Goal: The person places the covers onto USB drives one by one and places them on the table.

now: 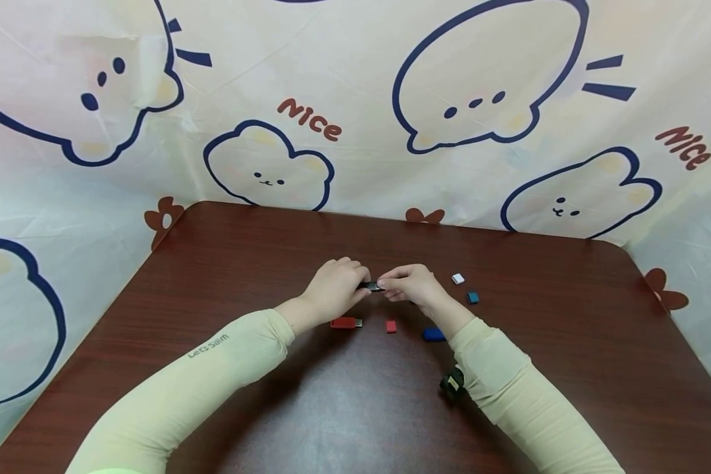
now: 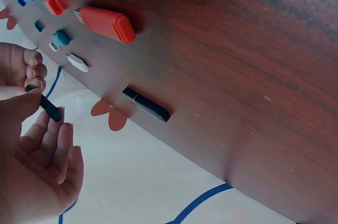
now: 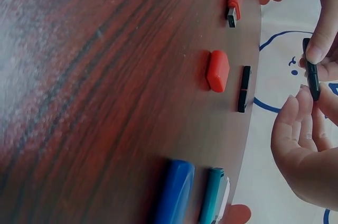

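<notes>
In the head view, my left hand and right hand meet above the table, with a small black USB flash drive between them. The left thumb and fingers pinch one end of this drive. At its other end, the right thumb and fingertips grip it; fingers partly cover both ends. A second black USB flash drive lies on the table nearby. Closer to me, a red USB flash drive lies with its metal plug exposed, and its red cap sits to the right.
A blue USB flash drive lies beneath the right forearm. Beyond the right hand are a white cap and a teal cap. Teal and white drives lie nearby. A patterned cloth hangs behind the brown table.
</notes>
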`<state>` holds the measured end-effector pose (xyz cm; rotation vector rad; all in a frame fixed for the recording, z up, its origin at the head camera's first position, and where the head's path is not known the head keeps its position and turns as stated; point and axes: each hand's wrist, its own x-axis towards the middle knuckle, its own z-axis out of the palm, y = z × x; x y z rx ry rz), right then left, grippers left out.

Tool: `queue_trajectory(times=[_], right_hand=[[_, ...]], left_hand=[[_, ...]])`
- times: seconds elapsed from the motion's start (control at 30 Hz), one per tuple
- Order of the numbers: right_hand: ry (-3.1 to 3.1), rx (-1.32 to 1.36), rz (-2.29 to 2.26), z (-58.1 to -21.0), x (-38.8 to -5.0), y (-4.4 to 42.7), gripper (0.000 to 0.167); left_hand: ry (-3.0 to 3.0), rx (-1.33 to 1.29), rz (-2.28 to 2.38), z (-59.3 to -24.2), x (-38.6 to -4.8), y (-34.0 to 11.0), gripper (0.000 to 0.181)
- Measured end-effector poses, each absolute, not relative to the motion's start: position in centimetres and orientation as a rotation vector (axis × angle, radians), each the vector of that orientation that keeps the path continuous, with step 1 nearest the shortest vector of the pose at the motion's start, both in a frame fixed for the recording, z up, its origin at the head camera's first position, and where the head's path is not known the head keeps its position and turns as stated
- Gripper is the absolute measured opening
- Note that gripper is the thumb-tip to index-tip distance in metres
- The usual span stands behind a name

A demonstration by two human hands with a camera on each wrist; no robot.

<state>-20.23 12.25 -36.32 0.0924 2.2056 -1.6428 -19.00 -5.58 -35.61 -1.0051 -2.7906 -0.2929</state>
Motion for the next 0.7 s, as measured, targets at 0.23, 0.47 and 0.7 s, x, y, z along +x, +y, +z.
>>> queue_trajectory(times=[0.23,0.47,0.7], right_hand=[[2.206,0.081,-1.663,-36.33,-20.22,12.14,0.027],[2.204,0.065,-1.692,-36.41,-20.27,12.18,0.027],[2.237,0.058,-1.657,-36.6,-20.31,12.15,0.026]], left_hand=[[-2.784,-0.986,-0.302,-35.77,-18.98,-5.64,0.015],[-2.774,-0.98,-0.335,-35.75,-19.01,-5.56,0.016],[-2.793,-0.97,-0.348,-35.8,-19.04,-5.58,0.017]])
